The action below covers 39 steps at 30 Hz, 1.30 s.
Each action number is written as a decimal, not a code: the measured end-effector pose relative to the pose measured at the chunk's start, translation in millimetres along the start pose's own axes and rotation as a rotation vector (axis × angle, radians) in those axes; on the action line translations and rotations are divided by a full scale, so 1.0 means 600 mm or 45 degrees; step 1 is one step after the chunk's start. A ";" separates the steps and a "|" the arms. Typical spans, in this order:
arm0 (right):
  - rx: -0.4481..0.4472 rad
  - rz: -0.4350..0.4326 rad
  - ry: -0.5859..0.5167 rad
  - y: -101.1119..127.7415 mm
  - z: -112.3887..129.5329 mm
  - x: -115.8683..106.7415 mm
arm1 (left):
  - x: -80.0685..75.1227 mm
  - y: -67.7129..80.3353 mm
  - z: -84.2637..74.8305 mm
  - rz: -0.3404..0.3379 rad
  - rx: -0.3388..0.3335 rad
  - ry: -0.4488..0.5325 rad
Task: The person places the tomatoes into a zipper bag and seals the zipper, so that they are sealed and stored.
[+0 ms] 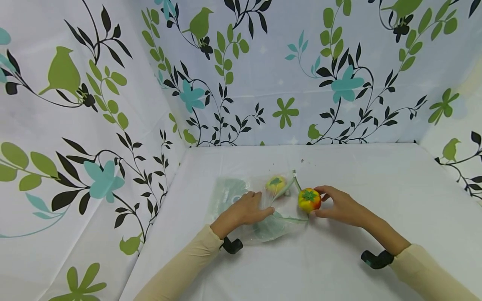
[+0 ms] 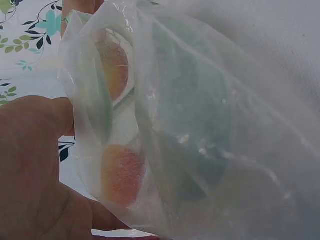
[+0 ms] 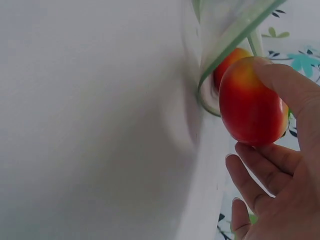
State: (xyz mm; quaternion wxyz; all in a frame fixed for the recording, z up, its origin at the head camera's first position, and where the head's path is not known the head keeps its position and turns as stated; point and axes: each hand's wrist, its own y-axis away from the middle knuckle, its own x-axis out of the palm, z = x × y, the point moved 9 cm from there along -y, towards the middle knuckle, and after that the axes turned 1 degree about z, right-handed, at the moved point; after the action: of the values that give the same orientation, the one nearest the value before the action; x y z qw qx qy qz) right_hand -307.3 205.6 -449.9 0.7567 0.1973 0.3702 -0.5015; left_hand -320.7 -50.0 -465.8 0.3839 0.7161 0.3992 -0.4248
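Observation:
A clear plastic zip bag (image 1: 229, 194) with a green-edged mouth lies on the table, its mouth facing right and gaping. My left hand (image 1: 246, 209) holds the bag near the mouth, thumb and fingers apart along its sides. Inside sits one yellow-red tomato-like fruit (image 1: 276, 182) with a green top. At the mouth, my right hand (image 1: 340, 205) pinches a second such fruit (image 3: 252, 102) between thumb and fingers. In the right wrist view, the inner fruit (image 3: 230, 65) shows behind the bag's green rim (image 3: 240, 37). Through the plastic, the left wrist view shows two blurred reddish fruits (image 2: 122, 175).
A white cloth covers the table (image 1: 361, 167). Patterned curtain (image 1: 241, 71) with birds and leaves stands behind and at the left. Small dark specks (image 1: 302, 160) lie beyond the bag. Each wrist carries a black camera mount (image 1: 376, 259).

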 end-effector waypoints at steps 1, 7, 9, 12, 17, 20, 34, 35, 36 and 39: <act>-0.005 0.002 0.013 -0.005 0.003 0.004 | 0.000 0.000 0.001 0.002 -0.001 0.001; -0.059 0.035 0.049 -0.032 0.021 0.027 | 0.002 -0.001 0.004 0.014 0.004 0.011; -0.059 0.043 0.057 -0.038 0.025 0.034 | 0.001 -0.001 0.004 0.014 0.006 0.007; -0.069 0.046 0.056 -0.044 0.030 0.041 | 0.000 -0.002 0.003 0.009 0.004 -0.001; -0.094 0.058 0.043 -0.049 0.037 0.052 | -0.002 -0.001 0.002 0.011 -0.008 -0.007; -0.097 0.063 0.026 -0.051 0.040 0.056 | -0.002 -0.001 0.002 0.012 -0.008 -0.006; -0.188 0.074 -0.082 -0.051 0.056 0.062 | -0.004 0.002 -0.002 0.008 -0.013 0.006; -0.201 0.077 -0.089 -0.051 0.058 0.063 | -0.004 0.002 -0.002 0.008 -0.015 0.004; -0.217 0.080 -0.094 -0.051 0.060 0.063 | -0.004 0.002 -0.002 0.007 -0.015 0.002; -0.233 0.087 -0.118 -0.052 0.061 0.068 | -0.004 0.001 -0.003 0.004 -0.013 0.003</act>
State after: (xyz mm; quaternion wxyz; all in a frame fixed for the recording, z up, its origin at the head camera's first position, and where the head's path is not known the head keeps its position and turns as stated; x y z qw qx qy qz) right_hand -313.3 143.1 -454.6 0.8046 0.1164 0.3721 -0.4480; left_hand -320.7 -49.4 -462.8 0.3877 0.7154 0.4005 -0.4213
